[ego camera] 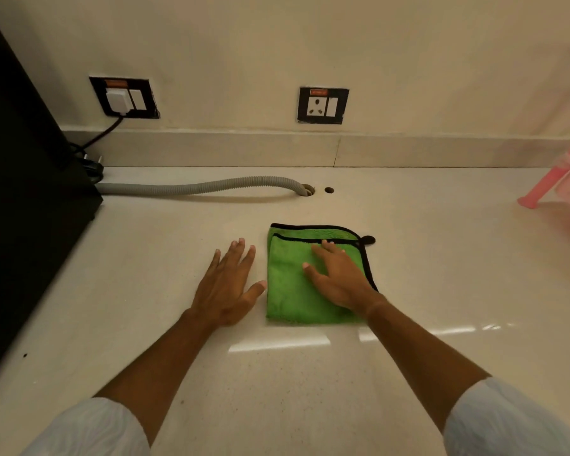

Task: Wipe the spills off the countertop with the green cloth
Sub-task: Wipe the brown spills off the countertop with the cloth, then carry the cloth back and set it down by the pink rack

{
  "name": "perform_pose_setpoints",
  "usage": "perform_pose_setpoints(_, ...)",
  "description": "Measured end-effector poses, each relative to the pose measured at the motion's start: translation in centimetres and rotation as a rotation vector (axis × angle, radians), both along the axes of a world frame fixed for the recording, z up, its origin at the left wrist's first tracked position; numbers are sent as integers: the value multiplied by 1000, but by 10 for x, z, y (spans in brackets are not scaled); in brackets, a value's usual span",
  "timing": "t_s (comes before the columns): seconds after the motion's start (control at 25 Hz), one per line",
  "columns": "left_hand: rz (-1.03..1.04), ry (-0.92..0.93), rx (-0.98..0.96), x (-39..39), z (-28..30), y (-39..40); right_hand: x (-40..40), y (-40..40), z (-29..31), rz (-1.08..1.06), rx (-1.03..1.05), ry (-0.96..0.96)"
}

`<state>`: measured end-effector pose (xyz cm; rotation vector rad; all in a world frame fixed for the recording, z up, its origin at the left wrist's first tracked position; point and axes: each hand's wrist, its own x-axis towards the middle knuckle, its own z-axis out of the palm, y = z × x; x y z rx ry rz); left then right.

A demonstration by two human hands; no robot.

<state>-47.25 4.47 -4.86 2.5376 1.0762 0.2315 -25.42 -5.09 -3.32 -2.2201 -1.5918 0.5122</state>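
A folded green cloth (290, 291) with black trim lies flat on the pale countertop (441, 258), near the middle. My right hand (338, 274) rests palm-down on top of the cloth, fingers spread, pressing on it without gripping. My left hand (226, 284) lies flat on the bare counter just left of the cloth, fingers apart, its thumb almost touching the cloth's left edge. No spill is plainly visible on the glossy surface.
A black appliance (23, 192) fills the left side. Its grey ribbed hose (204, 187) runs along the back into a counter hole (306, 189). Two wall sockets (323, 105) sit above the backsplash. A pink plastic rack (560, 179) stands at the far right.
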Motion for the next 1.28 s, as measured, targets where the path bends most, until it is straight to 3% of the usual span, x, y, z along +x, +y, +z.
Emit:
perform_pose_setpoints(0.32,-191,-150,41,-5,28,-37,37,-66,35,199,137,-79)
perform_pose_setpoints(0.56,-288,-49,119,-7,32,-50,54,-96,41,348,30,-142)
perform_pose_setpoints(0.92,-275,96,122,9,40,-54,52,-91,41,500,-38,-340)
perform_pose_setpoints(1.28,-254,31,21,15,50,-43,59,-78,49,434,-54,-205)
